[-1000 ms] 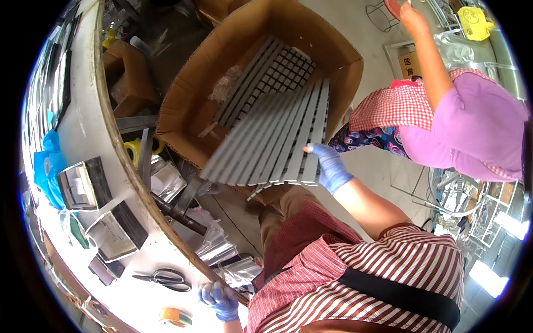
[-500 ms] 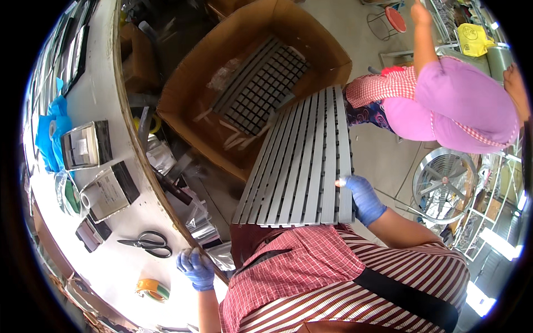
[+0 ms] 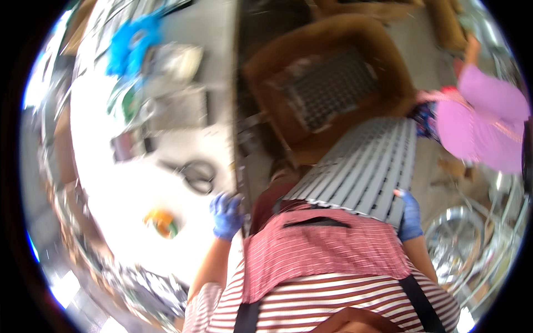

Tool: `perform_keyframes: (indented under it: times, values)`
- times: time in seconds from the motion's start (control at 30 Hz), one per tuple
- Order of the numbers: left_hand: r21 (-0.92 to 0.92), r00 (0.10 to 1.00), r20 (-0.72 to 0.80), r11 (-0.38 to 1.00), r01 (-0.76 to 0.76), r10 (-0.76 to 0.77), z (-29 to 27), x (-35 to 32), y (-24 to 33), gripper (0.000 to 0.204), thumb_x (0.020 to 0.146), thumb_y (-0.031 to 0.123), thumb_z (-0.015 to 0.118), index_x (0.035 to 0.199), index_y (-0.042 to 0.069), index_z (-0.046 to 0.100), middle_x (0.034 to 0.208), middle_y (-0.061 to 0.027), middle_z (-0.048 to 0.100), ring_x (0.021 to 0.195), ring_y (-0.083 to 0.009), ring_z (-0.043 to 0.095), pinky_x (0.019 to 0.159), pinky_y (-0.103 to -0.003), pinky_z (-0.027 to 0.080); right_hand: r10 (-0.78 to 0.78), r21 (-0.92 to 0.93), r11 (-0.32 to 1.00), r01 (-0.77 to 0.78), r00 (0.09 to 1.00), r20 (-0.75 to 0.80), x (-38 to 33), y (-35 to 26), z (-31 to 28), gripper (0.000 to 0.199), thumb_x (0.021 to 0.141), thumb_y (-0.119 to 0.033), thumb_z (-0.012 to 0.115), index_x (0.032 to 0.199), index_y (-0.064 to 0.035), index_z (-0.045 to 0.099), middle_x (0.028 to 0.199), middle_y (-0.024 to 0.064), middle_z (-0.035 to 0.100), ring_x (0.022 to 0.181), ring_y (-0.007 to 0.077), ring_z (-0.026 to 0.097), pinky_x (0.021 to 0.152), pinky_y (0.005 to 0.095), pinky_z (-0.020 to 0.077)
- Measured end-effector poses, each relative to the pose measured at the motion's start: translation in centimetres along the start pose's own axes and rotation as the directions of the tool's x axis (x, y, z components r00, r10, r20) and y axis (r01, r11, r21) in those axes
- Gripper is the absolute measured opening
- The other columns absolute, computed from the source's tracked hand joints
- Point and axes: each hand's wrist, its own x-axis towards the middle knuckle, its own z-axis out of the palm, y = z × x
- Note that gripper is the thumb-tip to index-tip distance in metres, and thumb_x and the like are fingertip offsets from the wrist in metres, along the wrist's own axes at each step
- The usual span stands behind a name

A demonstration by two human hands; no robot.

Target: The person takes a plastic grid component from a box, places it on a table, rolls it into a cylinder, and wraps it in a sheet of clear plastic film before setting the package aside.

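A grey slatted panel [image 3: 361,169] slants from my apron out over the near right side of the cardboard box, with dark gaps between its long slats. My right hand [image 3: 411,216], in a blue glove, grips the panel's right edge, thumb on top and the other fingers hidden below. My left hand [image 3: 226,215], gloved in blue too, holds nothing and is at the edge of the white table [image 3: 183,250], fingers slightly apart. On that table, black-handled scissors [image 3: 197,175] lie just beyond this hand. A roll of orange and green tape [image 3: 161,223] lies to its left.
A large cardboard box [image 3: 266,72] on the floor ahead holds a dark grid-patterned panel [image 3: 333,86]. Beyond my right side are a person in a pink hat [image 3: 472,127] and a floor fan [image 3: 455,241]. Blue plastic [image 3: 133,44] lies on the far table.
My view has swung right to left, so the table shows larger and the box sits farther right. The panel stays in my right hand; my left hand remains by the table edge. Motion blurs the picture.
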Motion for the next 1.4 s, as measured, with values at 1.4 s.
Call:
perform_keyframes:
  times: [1.4]
  values:
    - [0.012,0.983,-0.177,0.999,0.041,-0.039,-1.2,1.8,-4.7,0.052,0.078,0.026,0.063,0.129,0.018,0.058,0.132,-0.0103,0.053,0.129,-0.0333,0.043,0.111,-0.054,0.026,-0.119,0.018,0.993,0.118,0.977,0.178,-4.9,0.8,5.3,0.029,0.081,-0.027,0.072,0.101,-0.0094,0.062,0.086,0.0096,0.063,0.072,0.0233,0.064,0.065,0.0389,0.0556]
